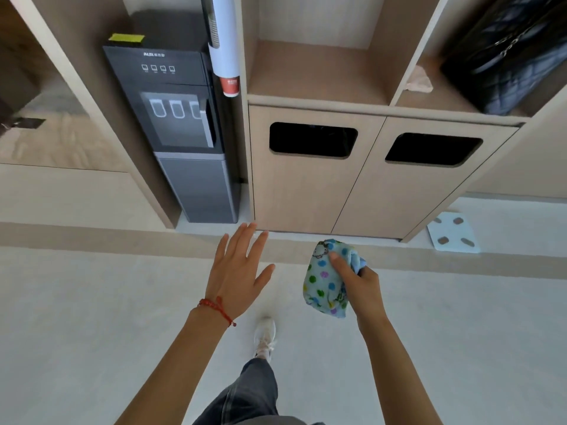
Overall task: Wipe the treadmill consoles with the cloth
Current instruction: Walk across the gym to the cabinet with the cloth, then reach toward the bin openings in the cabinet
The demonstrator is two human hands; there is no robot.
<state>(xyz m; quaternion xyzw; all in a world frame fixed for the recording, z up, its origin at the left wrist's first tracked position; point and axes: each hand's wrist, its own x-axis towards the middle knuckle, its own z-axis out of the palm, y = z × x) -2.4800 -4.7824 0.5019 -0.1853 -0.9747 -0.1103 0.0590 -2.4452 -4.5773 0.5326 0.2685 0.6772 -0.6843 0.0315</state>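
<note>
One bunched, polka-dotted blue cloth [326, 279] fills right hand [357, 279].

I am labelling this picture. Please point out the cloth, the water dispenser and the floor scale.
cloth [322, 277]: head view, dotted front face.
water dispenser [171, 87]: head view, black upper panel.
floor scale [453, 232]: head view, white top.

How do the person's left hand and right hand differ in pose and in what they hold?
The left hand is spread open with straight fingers and holds nothing; the right hand is curled and grips the bunched light-blue cloth with coloured dots. The left wrist wears a red string bracelet; the right wrist is bare. Both are raised over the pale floor.
</note>
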